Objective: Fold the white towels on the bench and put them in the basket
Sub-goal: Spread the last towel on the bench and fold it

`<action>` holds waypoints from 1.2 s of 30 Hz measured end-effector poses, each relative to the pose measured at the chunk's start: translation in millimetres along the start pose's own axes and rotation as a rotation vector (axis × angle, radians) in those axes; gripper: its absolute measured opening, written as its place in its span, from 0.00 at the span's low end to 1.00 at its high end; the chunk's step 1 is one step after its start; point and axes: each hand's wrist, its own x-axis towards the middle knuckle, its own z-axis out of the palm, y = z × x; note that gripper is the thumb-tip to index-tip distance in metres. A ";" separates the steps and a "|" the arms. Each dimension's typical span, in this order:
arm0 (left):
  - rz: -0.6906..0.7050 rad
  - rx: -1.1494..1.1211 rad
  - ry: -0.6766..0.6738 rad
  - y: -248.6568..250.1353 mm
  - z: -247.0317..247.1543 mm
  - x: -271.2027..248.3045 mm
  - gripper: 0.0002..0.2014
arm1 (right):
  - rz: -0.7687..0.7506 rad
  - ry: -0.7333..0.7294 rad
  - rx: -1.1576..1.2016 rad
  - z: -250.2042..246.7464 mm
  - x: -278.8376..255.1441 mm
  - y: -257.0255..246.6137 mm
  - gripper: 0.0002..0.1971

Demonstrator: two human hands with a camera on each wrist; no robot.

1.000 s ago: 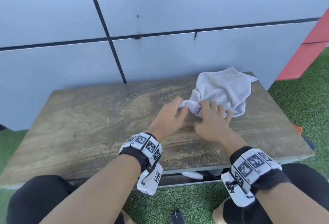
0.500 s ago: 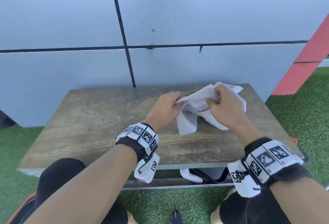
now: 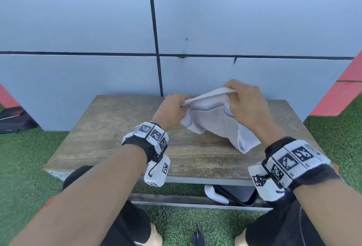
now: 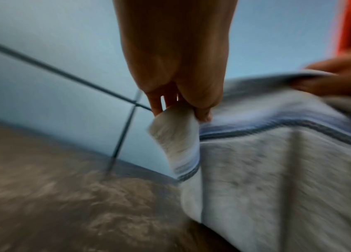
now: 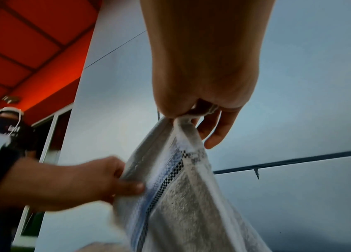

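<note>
Hands, left hand [image 3: 172, 111] and right hand [image 3: 247, 103], pinch towel [image 3: 213, 122] over bench [image 3: 109, 134] before wall [image 3: 78, 20].

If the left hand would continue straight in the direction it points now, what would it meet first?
Probably the grey wall panel behind the bench. The left hand, pinching a corner of the white towel, points forward over the bench top, and nothing else shows ahead of it. Depth is unclear.

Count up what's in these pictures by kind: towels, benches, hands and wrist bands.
White terry towel with a checkered stripe: 1
Weathered wooden bench: 1
Hands, left hand and right hand, both pinching the towel: 2
White marker-printed wrist bands: 2
Total: 6
</note>
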 end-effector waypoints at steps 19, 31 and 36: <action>-0.194 0.031 -0.575 -56.8 3.0 -52.1 0.15 | 0.554 -0.476 -0.238 115.3 -36.3 95.4 0.10; -0.210 -0.036 -0.378 -79.6 30.3 -49.2 0.13 | 0.255 -0.242 0.072 155.2 -14.5 78.8 0.15; -0.135 0.106 -0.489 -103.9 51.6 -44.7 0.11 | 0.201 -0.499 -0.076 170.6 -18.0 77.2 0.20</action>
